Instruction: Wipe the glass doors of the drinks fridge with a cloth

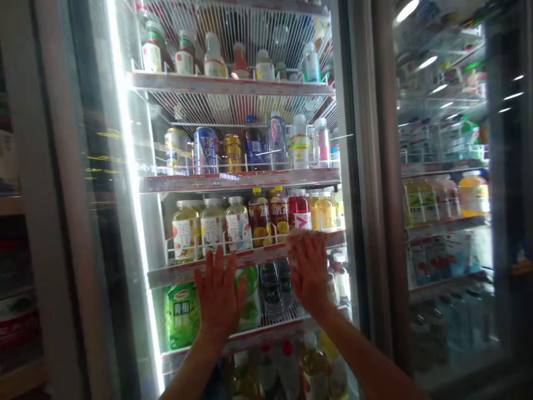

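Observation:
My left hand lies flat against the glass door of a drinks cooler, fingers spread and holding nothing. My right hand presses on the same pane a little higher, with a crumpled white cloth showing under its fingertips. Behind the glass, bottles of yellow tea drink stand on a wire-fronted shelf level with my fingertips. A green bag of drink and dark bottles stand on the shelf below, partly hidden by my hands.
Higher shelves hold cans and bottles behind the same pane. A bright light strip runs down the door's left side. A second cooler door stands to the right, and goods on shelving sit at the far left.

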`<state>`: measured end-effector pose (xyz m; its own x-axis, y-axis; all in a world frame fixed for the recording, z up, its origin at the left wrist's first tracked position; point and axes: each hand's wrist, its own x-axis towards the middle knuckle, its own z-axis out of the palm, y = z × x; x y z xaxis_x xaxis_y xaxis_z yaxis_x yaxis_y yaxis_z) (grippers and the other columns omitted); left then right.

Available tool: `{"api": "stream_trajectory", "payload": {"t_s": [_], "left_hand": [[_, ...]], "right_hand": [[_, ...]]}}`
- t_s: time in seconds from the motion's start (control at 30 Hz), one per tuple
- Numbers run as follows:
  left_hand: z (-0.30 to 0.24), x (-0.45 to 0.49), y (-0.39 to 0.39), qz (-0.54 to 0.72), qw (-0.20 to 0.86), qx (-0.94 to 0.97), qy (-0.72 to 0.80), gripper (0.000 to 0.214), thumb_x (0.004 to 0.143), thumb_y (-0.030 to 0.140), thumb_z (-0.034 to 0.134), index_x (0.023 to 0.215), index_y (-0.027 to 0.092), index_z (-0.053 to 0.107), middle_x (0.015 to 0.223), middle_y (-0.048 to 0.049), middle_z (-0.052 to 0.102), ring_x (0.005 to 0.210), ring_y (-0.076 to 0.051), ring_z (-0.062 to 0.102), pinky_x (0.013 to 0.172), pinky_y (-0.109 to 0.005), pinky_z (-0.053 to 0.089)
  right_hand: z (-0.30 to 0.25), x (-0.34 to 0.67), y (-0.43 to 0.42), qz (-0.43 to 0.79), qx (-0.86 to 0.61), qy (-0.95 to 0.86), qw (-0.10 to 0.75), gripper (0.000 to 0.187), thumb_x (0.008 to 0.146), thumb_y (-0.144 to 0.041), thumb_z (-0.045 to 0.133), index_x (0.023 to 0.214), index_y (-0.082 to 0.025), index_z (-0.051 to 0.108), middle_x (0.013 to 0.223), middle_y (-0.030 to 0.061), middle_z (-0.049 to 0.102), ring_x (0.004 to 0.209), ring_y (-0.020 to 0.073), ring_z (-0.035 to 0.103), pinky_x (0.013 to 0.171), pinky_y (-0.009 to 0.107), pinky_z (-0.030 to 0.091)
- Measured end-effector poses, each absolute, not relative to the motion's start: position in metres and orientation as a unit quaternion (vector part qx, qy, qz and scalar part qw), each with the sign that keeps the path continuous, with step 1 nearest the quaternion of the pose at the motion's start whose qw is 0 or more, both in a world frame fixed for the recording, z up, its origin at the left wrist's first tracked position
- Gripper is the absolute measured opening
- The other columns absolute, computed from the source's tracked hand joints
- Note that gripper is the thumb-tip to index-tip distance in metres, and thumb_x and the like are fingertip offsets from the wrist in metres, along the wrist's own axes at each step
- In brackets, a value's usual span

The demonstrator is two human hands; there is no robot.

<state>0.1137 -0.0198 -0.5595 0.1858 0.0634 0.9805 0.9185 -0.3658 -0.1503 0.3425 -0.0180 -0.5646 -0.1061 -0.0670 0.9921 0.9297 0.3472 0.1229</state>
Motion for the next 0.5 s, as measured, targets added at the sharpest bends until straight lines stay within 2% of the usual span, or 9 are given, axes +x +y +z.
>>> {"api": "stream_trajectory", "payload": {"t_s": [0.07, 0.1, 0.2, 0.27, 0.33, 0.43, 0.5], "left_hand": [[-0.559, 0.111, -0.020, -0.507, 0.422, -0.651, -0.376, 0.066, 0.088, 0.029, 0.046, 0.145, 0.024, 0.014, 0.152, -0.0102, 0.018, 0.141, -0.026, 0.012, 0.113, -0.049, 0.009], [-0.558, 0.109, -0.021, -0.503, 0.424, -0.654, -0.374, 0.066, 0.088, 0.028, 0.046, 0.145, 0.024, 0.014, 0.152, -0.0101, 0.019, 0.141, -0.026, 0.012, 0.114, -0.049, 0.009], [-0.550, 0.104, -0.021, -0.495, 0.437, -0.661, -0.357, 0.067, 0.088, 0.028, 0.047, 0.146, 0.024, 0.013, 0.152, -0.0101, 0.021, 0.141, -0.024, 0.013, 0.114, -0.048, 0.008], [-0.540, 0.103, -0.019, -0.501, 0.441, -0.657, -0.351, 0.067, 0.088, 0.027, 0.047, 0.146, 0.025, 0.013, 0.151, -0.0103, 0.022, 0.141, -0.024, 0.013, 0.114, -0.048, 0.009], [-0.528, 0.105, -0.015, -0.510, 0.441, -0.650, -0.350, 0.066, 0.088, 0.027, 0.047, 0.145, 0.024, 0.015, 0.151, -0.0109, 0.023, 0.141, -0.025, 0.014, 0.114, -0.049, 0.010], [-0.513, 0.107, -0.010, -0.516, 0.448, -0.641, -0.350, 0.063, 0.088, 0.029, 0.046, 0.145, 0.023, 0.019, 0.150, -0.0117, 0.025, 0.140, -0.026, 0.016, 0.113, -0.050, 0.011], [-0.509, 0.105, -0.010, -0.509, 0.457, -0.641, -0.349, 0.062, 0.088, 0.029, 0.045, 0.144, 0.024, 0.020, 0.150, -0.0111, 0.026, 0.140, -0.026, 0.017, 0.113, -0.050, 0.011]], "right_hand": [[-0.562, 0.349, -0.018, -0.458, -0.327, -0.647, 0.514, 0.062, 0.086, -0.026, 0.041, 0.145, -0.020, 0.023, 0.146, 0.0092, 0.036, 0.137, 0.0286, 0.028, 0.107, 0.056, 0.031], [-0.558, 0.356, -0.017, -0.465, -0.330, -0.636, 0.520, 0.061, 0.086, -0.027, 0.041, 0.145, -0.021, 0.024, 0.145, 0.0091, 0.037, 0.136, 0.0285, 0.029, 0.107, 0.056, 0.031], [-0.535, 0.376, -0.011, -0.461, -0.393, -0.496, 0.622, 0.058, 0.087, -0.027, 0.041, 0.143, -0.021, 0.028, 0.146, 0.0112, 0.035, 0.135, 0.0312, 0.030, 0.104, 0.061, 0.029], [-0.520, 0.370, -0.008, -0.450, -0.409, -0.446, 0.657, 0.058, 0.087, -0.025, 0.039, 0.143, -0.020, 0.028, 0.146, 0.0114, 0.035, 0.136, 0.0317, 0.028, 0.104, 0.062, 0.029], [-0.512, 0.350, -0.009, -0.456, -0.384, -0.497, 0.630, 0.059, 0.086, -0.024, 0.038, 0.144, -0.020, 0.026, 0.145, 0.0102, 0.037, 0.137, 0.0296, 0.025, 0.106, 0.059, 0.029], [-0.510, 0.328, -0.012, -0.481, -0.314, -0.634, 0.518, 0.061, 0.086, -0.026, 0.040, 0.145, -0.022, 0.023, 0.142, 0.0065, 0.042, 0.138, 0.0250, 0.025, 0.109, 0.050, 0.030], [-0.502, 0.336, -0.011, -0.493, -0.308, -0.644, 0.497, 0.060, 0.086, -0.028, 0.039, 0.144, -0.024, 0.025, 0.141, 0.0055, 0.043, 0.137, 0.0238, 0.028, 0.109, 0.049, 0.030]]}}
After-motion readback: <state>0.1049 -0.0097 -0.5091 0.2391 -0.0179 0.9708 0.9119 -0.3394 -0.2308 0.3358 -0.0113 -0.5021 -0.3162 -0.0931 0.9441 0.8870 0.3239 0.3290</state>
